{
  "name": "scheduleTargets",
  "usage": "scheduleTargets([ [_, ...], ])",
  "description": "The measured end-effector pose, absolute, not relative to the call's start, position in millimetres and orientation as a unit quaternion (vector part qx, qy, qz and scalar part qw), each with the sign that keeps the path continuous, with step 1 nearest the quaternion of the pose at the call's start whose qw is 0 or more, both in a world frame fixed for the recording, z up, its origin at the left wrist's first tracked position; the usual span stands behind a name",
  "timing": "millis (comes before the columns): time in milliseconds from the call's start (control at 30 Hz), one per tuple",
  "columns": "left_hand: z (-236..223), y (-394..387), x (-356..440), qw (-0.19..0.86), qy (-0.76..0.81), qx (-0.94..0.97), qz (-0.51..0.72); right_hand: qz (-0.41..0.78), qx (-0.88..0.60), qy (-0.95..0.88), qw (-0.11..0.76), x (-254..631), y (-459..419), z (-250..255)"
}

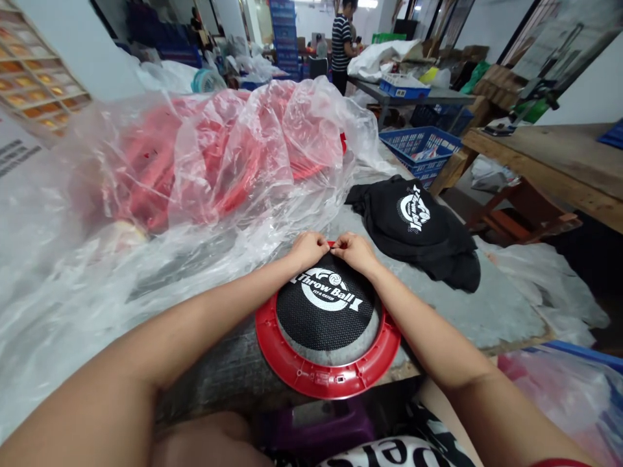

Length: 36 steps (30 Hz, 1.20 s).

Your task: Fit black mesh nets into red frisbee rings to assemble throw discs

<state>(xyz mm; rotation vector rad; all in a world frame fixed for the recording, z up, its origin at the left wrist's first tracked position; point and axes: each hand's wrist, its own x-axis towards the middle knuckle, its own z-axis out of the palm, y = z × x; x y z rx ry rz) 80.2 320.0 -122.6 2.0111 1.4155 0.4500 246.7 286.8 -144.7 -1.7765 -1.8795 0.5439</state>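
A red plastic ring [277,363] lies on the table at its front edge, towards me. Over its opening is a round black mesh sheet [311,324] with white "Throw Ball" print. At the near side a crescent gap shows between the mesh and the ring. My left hand [310,250] and my right hand [355,251] meet at the ring's far rim. Both have thumb and fingers pinched together on the far edge of the mesh. The fingertips almost touch each other.
A pile of printed black mesh sheets [413,233] lies to the right. Behind, clear plastic wrap [233,149] covers several red rings. A blue crate [423,146] stands beyond the table, and a wooden bench [549,162] at right. A person in a striped shirt [341,42] stands far back.
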Motion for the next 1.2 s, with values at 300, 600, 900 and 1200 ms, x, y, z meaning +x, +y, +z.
scheduleTargets([
  [300,-128.5,321.8,78.7,0.323,0.544,0.754,0.177,0.165,-0.655,-0.705,0.216,243.4,284.5,-140.3],
  [600,-133.3,323.0,81.2,0.301,0.561,0.75,0.181,0.143,-0.666,-0.706,0.192,241.1,283.8,-138.0],
  [900,-123.1,318.3,87.8,0.303,0.589,0.729,0.174,0.133,-0.676,-0.699,0.193,240.0,286.0,-141.8],
  [1200,-120.0,319.9,93.8,0.342,0.62,0.683,0.18,0.146,-0.681,-0.688,0.206,240.1,286.8,-141.8],
])
